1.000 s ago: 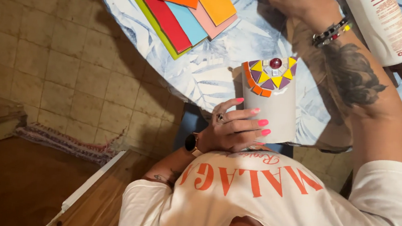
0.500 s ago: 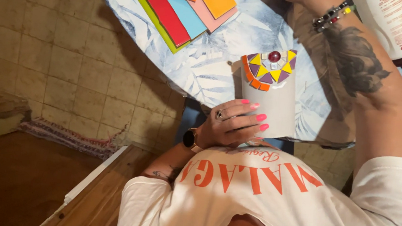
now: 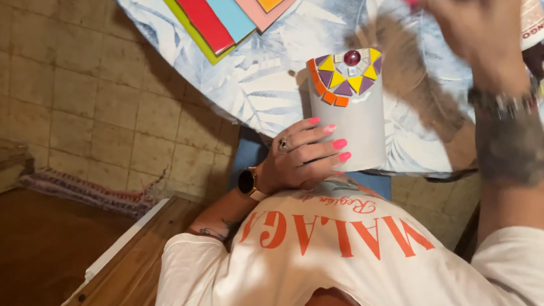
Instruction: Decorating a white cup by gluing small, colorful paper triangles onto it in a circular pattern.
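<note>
Left hand grips a mosaic-topped cup at the table's edge.

The table (image 3: 265, 86), under a pale leaf-print cloth, carries a stack of coloured sheets (image 3: 223, 2) near its far side. The grey cup (image 3: 349, 110) stands tilted against the table's near rim, its upper part set with yellow, purple and orange tiles around a red bead. The left hand (image 3: 305, 156) wraps its side; the right hand (image 3: 476, 30) is blurred above, grip unclear.
</note>
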